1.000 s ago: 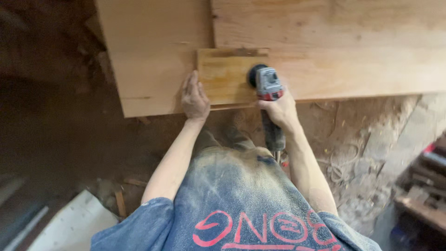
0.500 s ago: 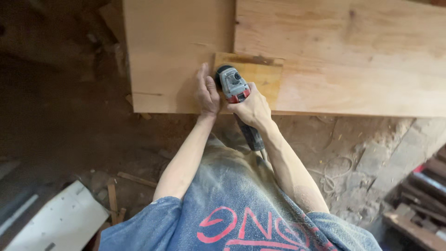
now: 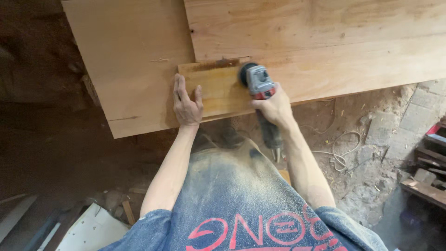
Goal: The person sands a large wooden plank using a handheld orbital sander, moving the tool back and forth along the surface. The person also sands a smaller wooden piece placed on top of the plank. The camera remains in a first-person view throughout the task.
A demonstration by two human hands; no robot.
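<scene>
A small darker wooden board lies on a large plywood sheet. My left hand presses flat on the small board's left end, fingers spread. My right hand grips a grey and red angle grinder by its black body. The grinder's disc end rests on the right end of the small board. A second, lighter plywood sheet lies above and to the right, overlapping the first.
Dirt floor with sawdust lies below the sheets. A tangled cord runs on the ground at right. Dark wooden pieces are stacked at the far right. White panels and wood scraps lie at the lower left.
The grinder moved from the left part of the small board back to its right end. My left hand stayed flat on the board's left end. The view shifted.
</scene>
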